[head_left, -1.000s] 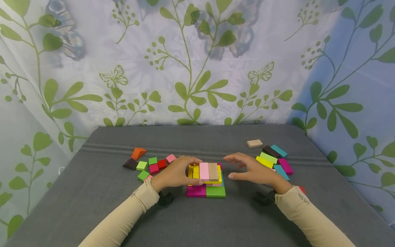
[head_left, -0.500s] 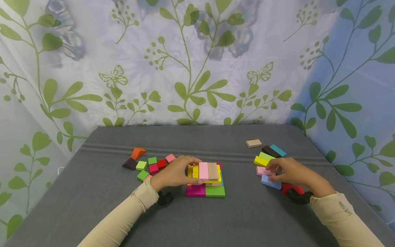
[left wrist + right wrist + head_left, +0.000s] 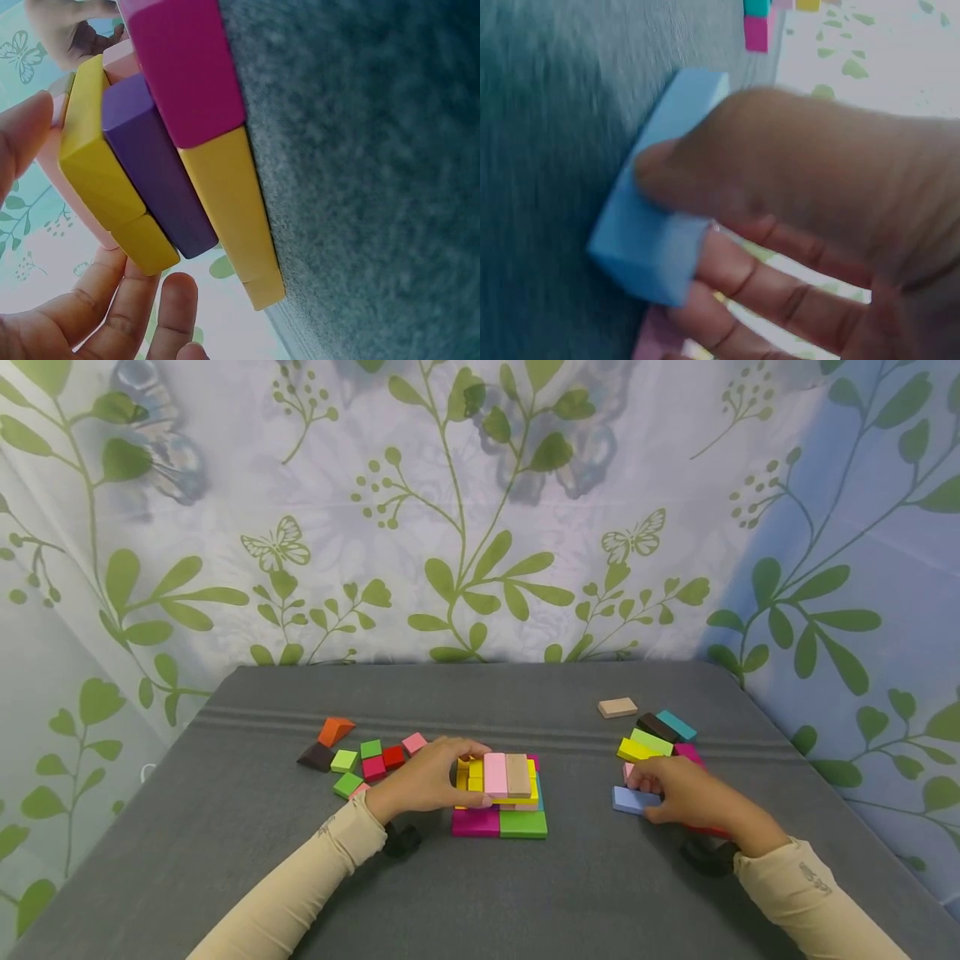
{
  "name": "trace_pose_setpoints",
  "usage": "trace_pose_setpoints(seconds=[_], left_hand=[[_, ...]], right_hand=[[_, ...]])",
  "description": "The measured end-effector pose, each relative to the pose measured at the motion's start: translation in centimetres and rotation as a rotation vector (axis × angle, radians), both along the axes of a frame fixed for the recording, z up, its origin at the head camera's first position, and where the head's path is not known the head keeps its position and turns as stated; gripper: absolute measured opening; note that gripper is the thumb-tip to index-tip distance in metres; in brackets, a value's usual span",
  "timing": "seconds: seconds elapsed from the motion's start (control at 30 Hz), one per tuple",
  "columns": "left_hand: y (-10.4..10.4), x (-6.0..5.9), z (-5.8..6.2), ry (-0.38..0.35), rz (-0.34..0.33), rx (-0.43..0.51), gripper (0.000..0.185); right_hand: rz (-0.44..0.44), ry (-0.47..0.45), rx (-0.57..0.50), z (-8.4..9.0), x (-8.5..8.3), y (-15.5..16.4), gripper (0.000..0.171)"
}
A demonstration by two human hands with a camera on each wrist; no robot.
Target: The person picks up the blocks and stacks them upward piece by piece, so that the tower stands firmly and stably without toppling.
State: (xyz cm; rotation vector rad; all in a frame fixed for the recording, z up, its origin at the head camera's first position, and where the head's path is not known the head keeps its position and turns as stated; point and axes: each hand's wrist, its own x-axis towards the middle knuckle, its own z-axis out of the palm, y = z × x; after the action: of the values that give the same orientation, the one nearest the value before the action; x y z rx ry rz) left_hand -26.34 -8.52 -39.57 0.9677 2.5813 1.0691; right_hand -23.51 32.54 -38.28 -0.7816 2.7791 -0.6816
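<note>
floral cloth (image 3: 337, 485) hangs at twelve o'clock, behind the grey counter (image 3: 480, 893). block stack (image 3: 512, 802) stands at the counter's middle, magenta and green blocks at its near base, a pink block (image 3: 496, 774) and a plain wood block (image 3: 517, 774) side by side on top. your left hand (image 3: 429, 777) grips its upper part from nine o'clock, thumb on the near side, fingers round the far side. at three o'clock from the stack, your right hand (image 3: 682, 792) pinches a blue block (image 3: 628, 800) between thumb and fingers; whether it is clear of the counter cannot be told. yellow (image 3: 634, 750), lime (image 3: 652, 742) and dark (image 3: 657, 727) blocks lie at eleven o'clock from that hand. loose cubes (image 3: 372, 767) sit at ten o'clock from the stack, partly hidden behind your left hand.
</note>
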Motion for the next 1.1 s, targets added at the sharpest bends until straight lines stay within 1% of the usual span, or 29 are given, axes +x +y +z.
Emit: trace_pose_setpoints(seconds=[0.13, 0.23, 0.4, 0.5, 0.63, 0.77, 0.97, 1.1], left_hand=[[0.0, 0.0, 0.0, 0.007, -0.001, 0.005, 0.066], [0.0, 0.0, 0.0, 0.006, -0.003, 0.013, 0.065], [0.0, 0.0, -0.1, 0.003, -0.004, 0.024, 0.065], [-0.1, 0.0, -0.2, 0.008, -0.004, 0.022, 0.065], [-0.1, 0.0, -0.2, 0.015, -0.004, 0.016, 0.066], [-0.1, -0.1, -0.2, 0.02, -0.005, 0.014, 0.067], [-0.1, -0.1, -0.2, 0.026, -0.013, 0.015, 0.071], [0.0, -0.2, -0.1, 0.03, -0.018, 0.009, 0.072]], right_hand=[[0.034, 0.019, -0.076, -0.4, -0.3, -1.3, 0.028], [0.047, 0.069, -0.142, -0.4, -0.8, -2.2, 0.028], [0.061, 0.152, -0.273, -0.5, -1.5, -3.8, 0.029], [0.08, 0.159, -0.374, -0.7, -2.0, -4.8, 0.029], [0.098, 0.117, -0.496, -1.2, -2.6, -6.0, 0.027], [0.092, 0.07, -0.56, -1.7, -3.1, -7.3, 0.028], [0.056, 0.029, -0.58, -1.5, -3.5, -9.2, 0.035], [0.074, 0.029, -0.577, -1.4, -3.8, -10.4, 0.037]])
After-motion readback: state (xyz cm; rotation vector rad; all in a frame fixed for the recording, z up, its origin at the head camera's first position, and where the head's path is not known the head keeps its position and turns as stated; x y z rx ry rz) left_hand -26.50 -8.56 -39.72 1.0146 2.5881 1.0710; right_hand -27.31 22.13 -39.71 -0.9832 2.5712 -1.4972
